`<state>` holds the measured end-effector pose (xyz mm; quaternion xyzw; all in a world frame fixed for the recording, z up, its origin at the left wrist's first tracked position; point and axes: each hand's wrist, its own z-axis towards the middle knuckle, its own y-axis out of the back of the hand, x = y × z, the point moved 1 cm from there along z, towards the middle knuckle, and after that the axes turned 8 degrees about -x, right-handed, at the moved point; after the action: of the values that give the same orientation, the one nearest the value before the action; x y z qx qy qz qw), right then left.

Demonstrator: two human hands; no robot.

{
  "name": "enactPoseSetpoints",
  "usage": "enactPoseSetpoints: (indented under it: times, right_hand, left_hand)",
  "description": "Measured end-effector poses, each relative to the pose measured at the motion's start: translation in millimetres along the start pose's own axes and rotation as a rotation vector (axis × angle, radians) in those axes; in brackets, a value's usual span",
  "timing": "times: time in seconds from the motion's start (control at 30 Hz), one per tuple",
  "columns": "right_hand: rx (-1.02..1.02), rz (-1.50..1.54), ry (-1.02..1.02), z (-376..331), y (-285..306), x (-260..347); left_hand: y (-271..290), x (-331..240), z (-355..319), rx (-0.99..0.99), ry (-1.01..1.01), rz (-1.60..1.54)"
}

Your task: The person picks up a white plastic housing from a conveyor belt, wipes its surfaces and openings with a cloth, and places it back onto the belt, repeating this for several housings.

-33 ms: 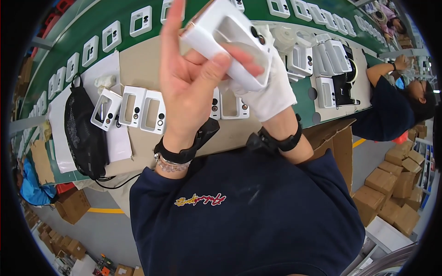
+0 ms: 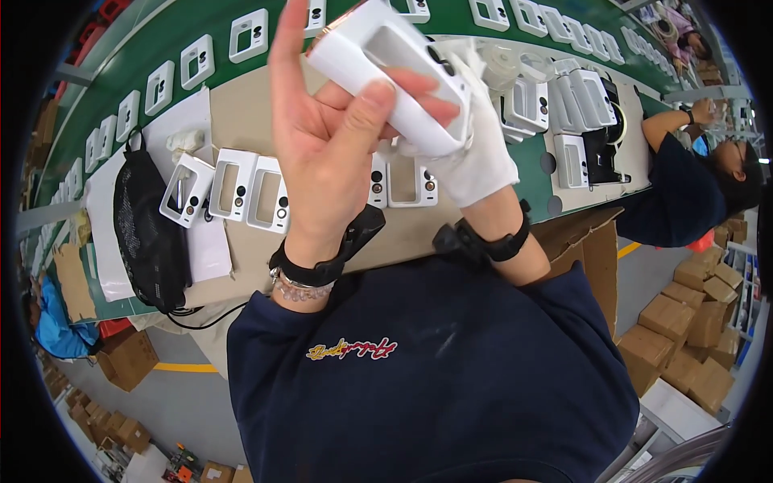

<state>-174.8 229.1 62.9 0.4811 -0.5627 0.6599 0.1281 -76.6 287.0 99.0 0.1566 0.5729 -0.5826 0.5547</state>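
Head view: one white housing [image 2: 348, 58], smooth, rounded-rectangular, open-centred, tilted above the beige surface [image 2: 250, 113]; pinched by bare left hand [image 2: 328, 153], one finger raised; clasped along its right side by right hand [image 2: 473, 157], in creased white glove [image 2: 487, 173]. Below, similar frames [image 2: 245, 173] in a row; leftward, black mesh bag [image 2: 149, 229].

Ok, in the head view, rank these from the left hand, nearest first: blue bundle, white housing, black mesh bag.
1. White housing: in contact, in the left hand's grip, fingers through its opening.
2. Black mesh bag: left of the hand, on the table.
3. Blue bundle: farthest, low at the far left.
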Motion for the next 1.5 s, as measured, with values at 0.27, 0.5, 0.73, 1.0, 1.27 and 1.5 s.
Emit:
enactPoseSetpoints:
  times: [0.27,0.5,0.73,1.0,1.27,1.5]
  right_hand:
    - [-0.033,-1.046,0.672,-12.5,11.2,21.2]
    - [-0.038,-0.122,0.055,-32.2,-2.0,34.7]
    - [-0.018,-0.665,0.295,-12.9,0.7,36.3]
    - [-0.108,0.107,0.046,-21.5,0.6,36.2]
    - [-0.119,-0.606,0.002,-39.7,-28.5,6.2]
    - [-0.184,-0.369,-0.176,-28.8,-8.6,-2.8]
  left_hand:
    - [6.6,0.6,-0.8,-0.203,0.0,-0.079]
    - [3.9,7.9,-2.3,-0.241,-0.068,0.055]
    - [1.3,-2.0,-10.0,-0.164,-0.072,0.207]
    - [14.6,-2.9,-4.8,-0.14,0.058,-0.038]
    - [1.5,3.3,-2.8,-0.402,-0.131,-0.03]
    - [9.9,15.2,-0.1,-0.458,-0.147,-0.081]
